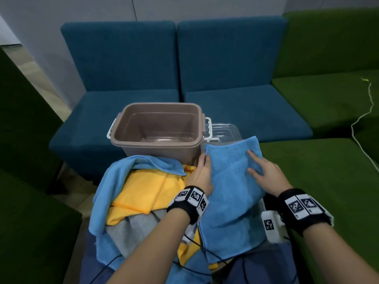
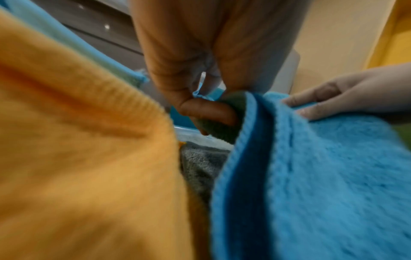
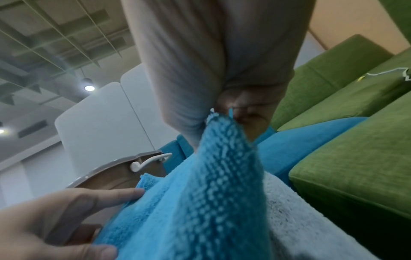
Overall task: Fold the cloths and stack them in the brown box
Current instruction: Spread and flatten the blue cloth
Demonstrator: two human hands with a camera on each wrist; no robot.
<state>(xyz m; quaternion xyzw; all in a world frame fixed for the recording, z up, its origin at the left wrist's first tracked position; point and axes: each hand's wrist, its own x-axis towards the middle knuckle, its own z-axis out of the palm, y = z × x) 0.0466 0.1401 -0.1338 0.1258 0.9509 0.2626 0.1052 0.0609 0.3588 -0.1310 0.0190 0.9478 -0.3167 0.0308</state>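
Observation:
The brown box (image 1: 123, 121) stands empty ahead of me, white latch handles on its ends. A folded blue cloth (image 1: 231, 187) lies over my lap, to the right of the box. My left hand (image 1: 203, 162) is at the cloth's left edge; in the left wrist view its thumb and fingers (image 2: 206, 110) pinch that edge. My right hand (image 1: 254, 162) lies on top of the cloth with straight, spread fingers. A second blue cloth (image 1: 114, 181), a yellow cloth (image 1: 147, 191) and a grey cloth (image 1: 131, 228) lie heaped on my lap to the left.
A clear plastic lid (image 1: 225, 130) lies right of the box, partly under the blue cloth. Blue armchairs (image 1: 127, 64) stand behind the box. Green sofas (image 1: 328, 160) flank both sides, a white cable (image 1: 367, 111) trailing over the right one. Black wrist cables cross my lap.

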